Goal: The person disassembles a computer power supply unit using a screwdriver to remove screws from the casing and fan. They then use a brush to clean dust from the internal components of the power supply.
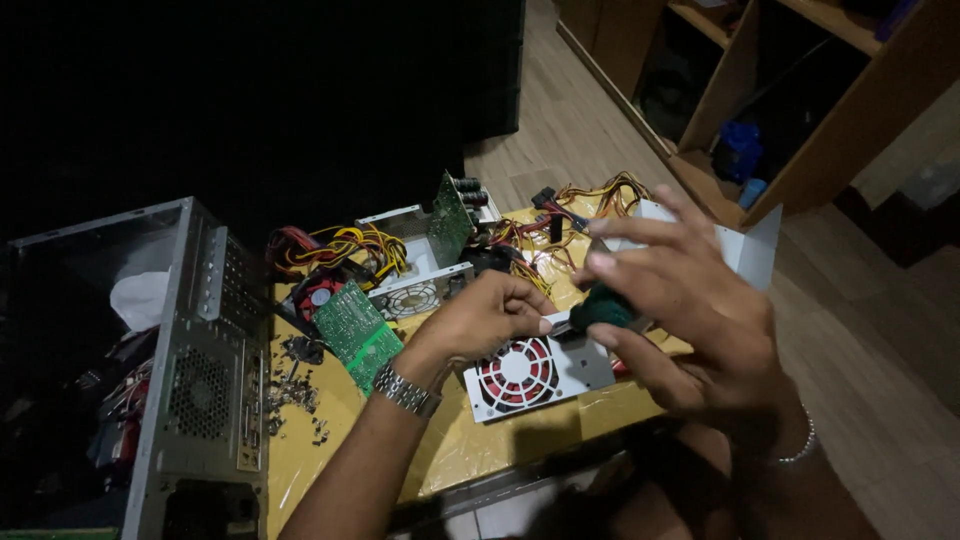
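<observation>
My left hand, with a metal watch on its wrist, is closed and rests on a grey metal power supply cover that carries a red fan. My right hand wraps around a dark green screwdriver handle just above the same cover, its upper fingers spread. The tip of the tool is hidden between the two hands. A bent grey metal panel shows behind my right hand.
An open grey computer case stands at the left of the yellow table. Green circuit boards, an opened power supply box, bundles of yellow and red wires and loose screws lie around. Wooden shelves stand at the back right.
</observation>
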